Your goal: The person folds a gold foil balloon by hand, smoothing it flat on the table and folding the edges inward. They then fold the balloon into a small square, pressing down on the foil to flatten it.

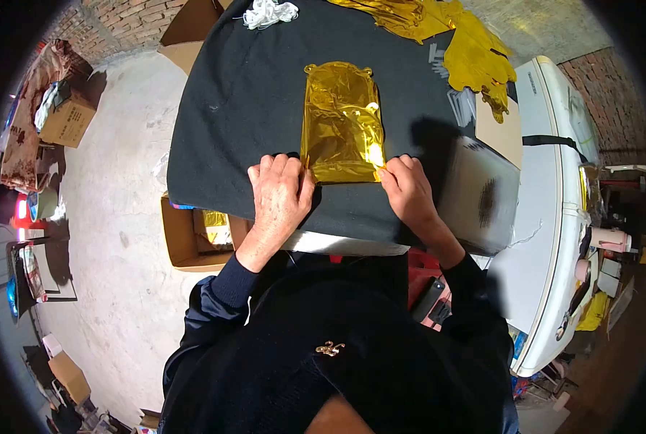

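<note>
A flat gold foil balloon (337, 137) lies on a black cloth, its surface creased and shiny, with small tabs at its two far corners. My left hand (278, 189) has its fingers closed at the near left corner, thumb against the foil. At the near right corner, my right hand (408, 186) pinches the edge between thumb and fingers. The near edge runs straight between both hands. Parts of the two corners are hidden under my fingers.
The black cloth (243, 123) covers the table. More gold foil pieces (475, 58) lie at the far right, near clear plastic strips (462, 107). White string (268, 13) is bundled at the far edge. A clear plastic bag (478, 192) sits right; an open cardboard box (182, 242) stands below left.
</note>
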Available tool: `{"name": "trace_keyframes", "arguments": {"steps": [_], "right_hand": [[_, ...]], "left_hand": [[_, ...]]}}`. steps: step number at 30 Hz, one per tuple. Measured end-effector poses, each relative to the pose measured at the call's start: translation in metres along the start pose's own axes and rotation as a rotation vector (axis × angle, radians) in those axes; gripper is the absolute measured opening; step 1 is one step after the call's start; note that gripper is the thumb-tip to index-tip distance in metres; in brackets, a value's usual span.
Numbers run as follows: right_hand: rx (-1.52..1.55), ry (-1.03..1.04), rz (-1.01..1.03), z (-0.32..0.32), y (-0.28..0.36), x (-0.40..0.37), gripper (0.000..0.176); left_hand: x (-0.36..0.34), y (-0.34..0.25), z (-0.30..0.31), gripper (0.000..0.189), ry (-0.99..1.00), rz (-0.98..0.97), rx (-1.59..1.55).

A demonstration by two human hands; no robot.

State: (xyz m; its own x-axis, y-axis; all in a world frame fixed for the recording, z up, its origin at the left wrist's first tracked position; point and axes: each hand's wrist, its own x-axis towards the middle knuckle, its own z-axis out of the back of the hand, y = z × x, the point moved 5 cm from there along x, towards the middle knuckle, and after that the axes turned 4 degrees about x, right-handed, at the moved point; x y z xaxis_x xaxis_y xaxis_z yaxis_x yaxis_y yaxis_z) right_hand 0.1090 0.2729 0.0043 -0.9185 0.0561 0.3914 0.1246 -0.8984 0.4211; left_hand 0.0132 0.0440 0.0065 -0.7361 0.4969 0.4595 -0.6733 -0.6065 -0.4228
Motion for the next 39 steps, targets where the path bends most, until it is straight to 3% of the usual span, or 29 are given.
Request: {"name": "trace_keyframes", "arguments": {"steps": [10, 12, 15, 21, 39], "right_hand": [[-0.259, 0.047, -0.044, -0.004, 0.019, 0.009, 0.014], [-0.295, 0.056, -0.051, -0.006, 0.02, 0.009, 0.014], [-0.316, 0.087, -0.079, -0.007, 0.018, 0.009, 0.014], [-0.291, 0.133, -0.114, -0.008, 0.017, 0.01, 0.015], [-0.242, 0.15, -0.138, -0.006, -0.02, 0.051, 0.022]], "left_hand": [[0.001, -0.002, -0.002, 0.019, 0.019, 0.009, 0.067], [0.001, -0.001, -0.002, 0.026, 0.059, 0.052, 0.077], [0.012, -0.024, 0.016, 0.042, -0.096, -0.039, 0.024], [0.017, -0.062, -0.023, 0.071, 0.16, -0.189, 0.08], [0.014, -0.051, -0.05, 0.073, 0.299, -0.193, 0.248]]}}
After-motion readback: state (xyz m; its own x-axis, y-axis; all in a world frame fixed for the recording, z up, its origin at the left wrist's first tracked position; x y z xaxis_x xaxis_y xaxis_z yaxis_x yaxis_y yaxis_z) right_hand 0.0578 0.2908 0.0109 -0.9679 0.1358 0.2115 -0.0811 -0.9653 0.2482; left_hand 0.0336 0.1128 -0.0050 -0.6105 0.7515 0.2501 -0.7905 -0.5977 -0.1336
